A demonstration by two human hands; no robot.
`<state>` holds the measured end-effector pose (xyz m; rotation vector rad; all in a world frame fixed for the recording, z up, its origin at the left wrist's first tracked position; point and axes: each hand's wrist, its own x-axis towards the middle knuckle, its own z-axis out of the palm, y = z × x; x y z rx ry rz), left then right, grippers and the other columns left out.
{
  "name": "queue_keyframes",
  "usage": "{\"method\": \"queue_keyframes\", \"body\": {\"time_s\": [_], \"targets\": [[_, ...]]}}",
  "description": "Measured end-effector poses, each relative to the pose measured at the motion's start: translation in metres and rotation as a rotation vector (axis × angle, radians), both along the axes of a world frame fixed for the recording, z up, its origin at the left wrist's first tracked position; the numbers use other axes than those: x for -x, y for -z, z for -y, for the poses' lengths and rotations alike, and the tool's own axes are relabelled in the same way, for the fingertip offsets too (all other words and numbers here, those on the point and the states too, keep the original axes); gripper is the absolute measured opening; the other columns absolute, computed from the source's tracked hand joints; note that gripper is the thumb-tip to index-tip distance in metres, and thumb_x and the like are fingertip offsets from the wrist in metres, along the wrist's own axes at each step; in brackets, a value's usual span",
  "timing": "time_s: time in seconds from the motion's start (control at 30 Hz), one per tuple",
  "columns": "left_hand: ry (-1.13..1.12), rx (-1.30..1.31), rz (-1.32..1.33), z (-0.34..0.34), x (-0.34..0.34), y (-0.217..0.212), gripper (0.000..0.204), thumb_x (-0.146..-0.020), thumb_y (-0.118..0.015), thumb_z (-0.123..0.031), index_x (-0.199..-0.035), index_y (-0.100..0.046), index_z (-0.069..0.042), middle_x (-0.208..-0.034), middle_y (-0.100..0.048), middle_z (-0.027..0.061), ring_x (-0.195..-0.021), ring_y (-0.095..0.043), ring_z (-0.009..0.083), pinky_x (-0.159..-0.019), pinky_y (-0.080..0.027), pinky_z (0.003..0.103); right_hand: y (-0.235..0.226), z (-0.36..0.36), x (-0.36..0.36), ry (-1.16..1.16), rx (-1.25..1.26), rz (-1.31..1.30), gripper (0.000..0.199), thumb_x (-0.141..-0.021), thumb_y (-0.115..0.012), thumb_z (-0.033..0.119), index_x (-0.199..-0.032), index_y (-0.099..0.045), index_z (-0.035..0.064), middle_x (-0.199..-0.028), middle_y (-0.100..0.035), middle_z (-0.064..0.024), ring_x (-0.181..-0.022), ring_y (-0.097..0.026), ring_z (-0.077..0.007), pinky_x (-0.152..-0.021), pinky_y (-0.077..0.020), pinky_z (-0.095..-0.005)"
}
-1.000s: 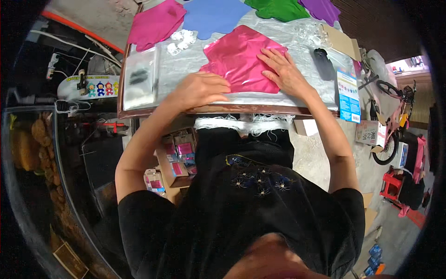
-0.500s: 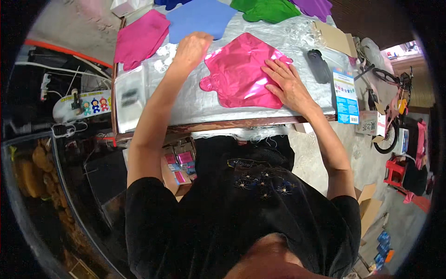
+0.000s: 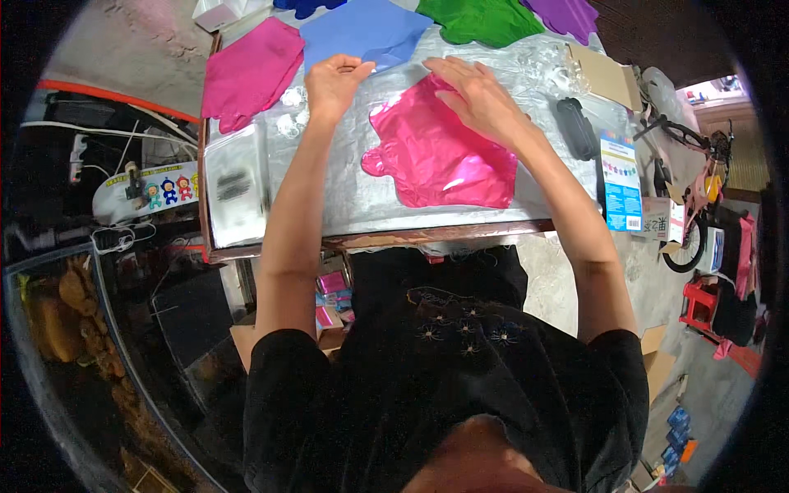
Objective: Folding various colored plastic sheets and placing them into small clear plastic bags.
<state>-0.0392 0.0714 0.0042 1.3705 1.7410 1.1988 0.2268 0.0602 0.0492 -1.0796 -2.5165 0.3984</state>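
A shiny pink foil balloon (image 3: 444, 156), flat and with scalloped edges, lies on the silvery table cover before me. Beyond it is a flat light blue foil balloon (image 3: 362, 31). My left hand (image 3: 333, 89) has thumb and fingers pinched together at the near edge of the light blue one, which looks slightly raised there. My right hand (image 3: 485, 103) reaches over the pink balloon's upper right side, fingers stretched out. Its fingertips come close to the light blue balloon's near right edge; whether they touch it I cannot tell.
Another pink foil balloon (image 3: 251, 74) lies at the left, with green (image 3: 481, 20) and purple (image 3: 567, 15) ones at the far right. Clear plastic bags (image 3: 234, 185), a black hand pump (image 3: 577, 129), a blue-and-white printed card (image 3: 620, 181) and a cardboard box (image 3: 604, 76) line the table's sides.
My right hand has left the pink balloon's right side and moved up and left toward the light blue one. My left hand's fingers have turned and now pinch at the light blue edge.
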Motion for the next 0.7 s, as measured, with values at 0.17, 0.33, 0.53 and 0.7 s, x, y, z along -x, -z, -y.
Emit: {"method": "queue_keyframes", "body": {"time_s": [0.17,0.33,0.53,0.7], "targets": [[0.001,0.020,0.077,0.001,0.006,-0.001,0.028,-0.083,-0.084,-0.022,-0.093,-0.073,0.002,-0.086,-0.073,0.0029,-0.076,-0.063,0.0067,-0.069,-0.049,0.021,0.023,-0.038,0.037,-0.034,-0.203,0.033,0.041,-0.100,-0.060,0.021,-0.139,-0.056,0.0106,-0.140,-0.060,-0.0136,-0.136,-0.050,-0.0347,-0.113,-0.0364,-0.0533],[-0.005,-0.048,0.487,-0.001,0.015,-0.001,0.022,-0.086,-0.083,-0.020,-0.094,-0.072,-0.002,-0.085,-0.071,0.0001,-0.074,-0.059,0.0048,-0.066,-0.045,0.020,0.015,-0.035,0.046,-0.056,-0.199,0.175,0.034,-0.101,-0.058,0.024,-0.130,-0.062,0.0072,-0.138,-0.060,-0.0169,-0.134,-0.051,-0.0355,-0.114,-0.0363,-0.0505],[-0.032,-0.095,0.376,-0.009,0.008,-0.008,0.023,-0.089,-0.080,-0.021,-0.097,-0.071,-0.002,-0.086,-0.070,-0.0005,-0.077,-0.058,0.0037,-0.066,-0.043,0.020,0.016,-0.063,0.089,0.015,-0.052,0.096,0.043,-0.101,-0.056,0.034,-0.130,-0.062,0.0034,-0.140,-0.058,-0.0215,-0.137,-0.048,-0.0348,-0.115,-0.0340,-0.0521],[0.010,-0.272,0.066,-0.045,0.029,-0.045,0.026,-0.088,-0.080,-0.024,-0.101,-0.072,-0.002,-0.085,-0.071,0.0004,-0.076,-0.060,0.0046,-0.067,-0.047,0.022,0.063,-0.078,0.098,0.061,-0.363,0.082,0.060,-0.098,-0.058,0.048,-0.137,-0.057,0.0031,-0.144,-0.053,-0.0247,-0.138,-0.046,-0.0388,-0.114,-0.0341,-0.0513]]}}
